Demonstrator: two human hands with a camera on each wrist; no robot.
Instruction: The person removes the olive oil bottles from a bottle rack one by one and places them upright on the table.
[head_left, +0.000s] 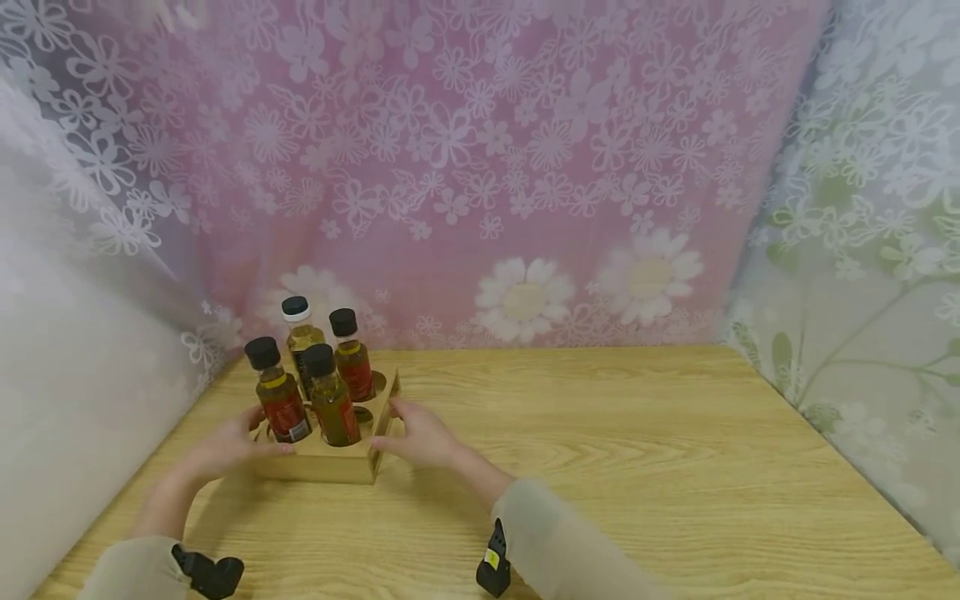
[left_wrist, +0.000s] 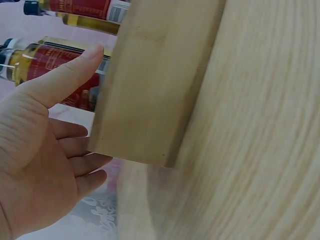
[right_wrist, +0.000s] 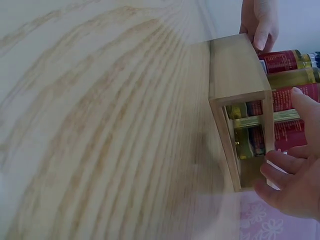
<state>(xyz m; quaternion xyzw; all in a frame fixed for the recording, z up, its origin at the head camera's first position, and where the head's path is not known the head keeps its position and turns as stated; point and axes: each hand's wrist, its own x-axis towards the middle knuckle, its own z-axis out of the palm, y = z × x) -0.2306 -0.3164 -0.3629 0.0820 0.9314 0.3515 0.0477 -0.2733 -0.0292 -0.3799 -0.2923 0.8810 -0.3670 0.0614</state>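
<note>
A wooden rack (head_left: 322,467) stands at the left of the table with several small oil bottles upright in it, all black-capped: a red-labelled one (head_left: 283,400) and a green one (head_left: 332,396) in front, two more (head_left: 351,354) behind. My left hand (head_left: 232,446) holds the rack's left end; in the left wrist view its thumb (left_wrist: 75,70) lies along the rack (left_wrist: 155,85) and its fingers reach behind the end wall. My right hand (head_left: 420,433) grips the right end. In the right wrist view its fingers (right_wrist: 280,170) curl on the rack's open end (right_wrist: 235,70).
The light wooden table (head_left: 637,467) stretches out to the right of the rack. Flowered curtains close it in, pink (head_left: 487,167) behind, pale on the left (head_left: 67,333) and right (head_left: 862,292). A black wrist camera (head_left: 210,575) sits on each sleeve.
</note>
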